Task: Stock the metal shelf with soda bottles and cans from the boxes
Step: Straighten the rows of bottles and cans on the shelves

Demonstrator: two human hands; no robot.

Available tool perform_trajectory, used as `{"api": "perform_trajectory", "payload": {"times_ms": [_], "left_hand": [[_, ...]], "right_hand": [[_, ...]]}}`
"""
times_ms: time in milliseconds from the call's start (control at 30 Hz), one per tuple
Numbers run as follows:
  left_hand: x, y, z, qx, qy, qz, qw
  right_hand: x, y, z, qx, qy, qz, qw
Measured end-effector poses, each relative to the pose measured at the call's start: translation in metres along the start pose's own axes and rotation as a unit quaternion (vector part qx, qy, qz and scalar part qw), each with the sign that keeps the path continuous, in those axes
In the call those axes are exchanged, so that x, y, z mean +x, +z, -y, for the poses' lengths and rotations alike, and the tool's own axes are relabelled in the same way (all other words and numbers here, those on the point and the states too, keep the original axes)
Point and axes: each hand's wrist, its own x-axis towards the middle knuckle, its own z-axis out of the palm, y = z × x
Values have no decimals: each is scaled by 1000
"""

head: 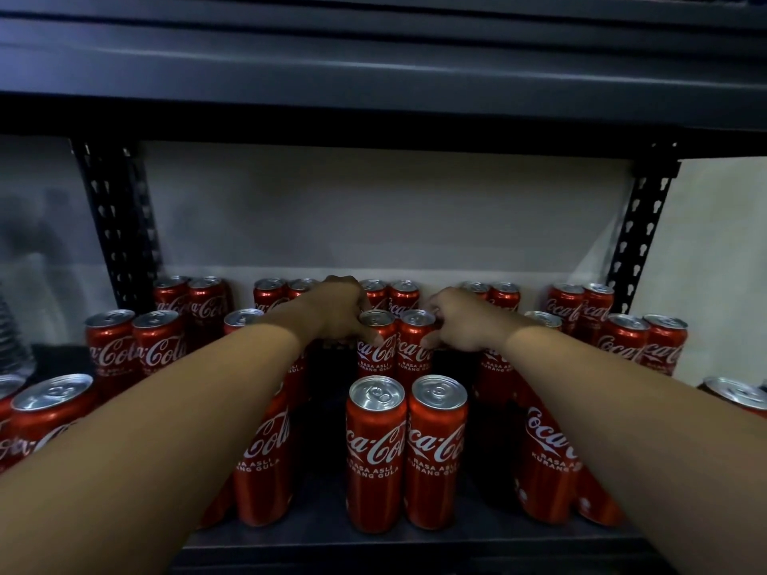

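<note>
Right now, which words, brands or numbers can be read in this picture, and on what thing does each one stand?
"Coca-Cola": white script on the red cans, partly cut off on many.
"RASA ASLI KURANG GULA": small print under the script on the front cans and the middle pair.
Marks on the can lids: too small to read.
The shelf posts bear no text.

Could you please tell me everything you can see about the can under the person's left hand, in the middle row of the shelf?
The middle-row can is a slim red aluminium Coca-Cola can with a silver top and pull tab, white script logo and the words RASA ASLI KURANG GULA. It stands upright on the dark metal shelf, close beside a matching can on its right. The left hand grips it near the top, thumb on its front.
</note>
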Motion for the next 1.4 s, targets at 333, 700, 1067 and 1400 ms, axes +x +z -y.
{"api": "perform_trajectory", "payload": {"times_ms": [333, 700, 1067, 1400], "left_hand": [[-59, -11, -20, -97, 66, -76, 990], [-123, -12, -37, -188, 84, 93, 974], [-128, -11, -42, -199, 67, 105, 972], [-129, -8, -40, -208, 64, 97, 971]], "right_hand": [[-51, -10, 12, 92, 11, 3, 996], [-114, -13, 17, 64, -102, 80, 989], [-113, -8, 15, 47, -95, 62, 992], [-113, -10, 16, 51, -93, 70, 992]]}}
